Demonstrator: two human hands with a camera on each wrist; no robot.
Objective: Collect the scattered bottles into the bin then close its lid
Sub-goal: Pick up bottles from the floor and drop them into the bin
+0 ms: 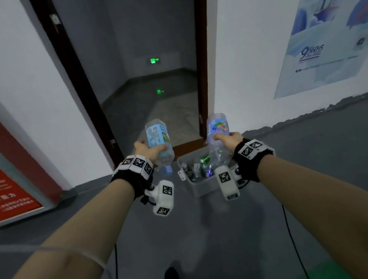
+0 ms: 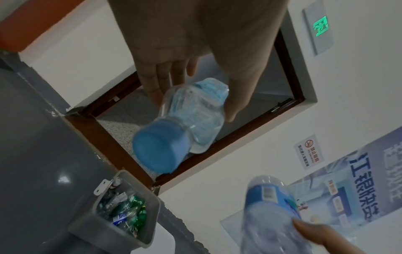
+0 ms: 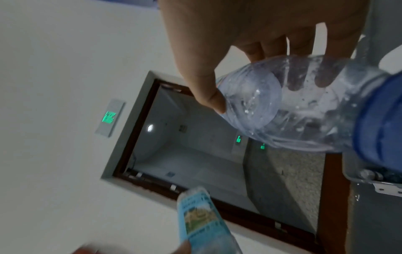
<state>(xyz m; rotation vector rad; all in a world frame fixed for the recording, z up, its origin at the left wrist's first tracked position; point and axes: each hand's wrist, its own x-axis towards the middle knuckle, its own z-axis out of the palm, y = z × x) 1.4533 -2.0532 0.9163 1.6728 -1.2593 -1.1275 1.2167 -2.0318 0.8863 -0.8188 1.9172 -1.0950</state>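
Note:
My left hand (image 1: pixel 151 150) grips a clear bottle (image 1: pixel 159 138) with a light-blue label, tilted so its blue cap (image 2: pixel 159 146) points down and back at me; it hangs left of the bin. My right hand (image 1: pixel 227 137) grips a second clear bottle (image 1: pixel 218 127) with a colourful label, neck down, directly above the bin. The grey bin (image 1: pixel 203 188) stands open on the floor by the door frame, with several clear and green bottles (image 2: pixel 128 213) inside. In the right wrist view my fingers wrap the clear bottle (image 3: pixel 293 111).
A dark doorway (image 1: pixel 154 87) with a brown frame opens behind the bin. White walls flank it, with a poster (image 1: pixel 323 44) on the right and a red sign (image 1: pixel 5 193) low on the left. Grey floor (image 1: pixel 206 235) lies between me and the bin.

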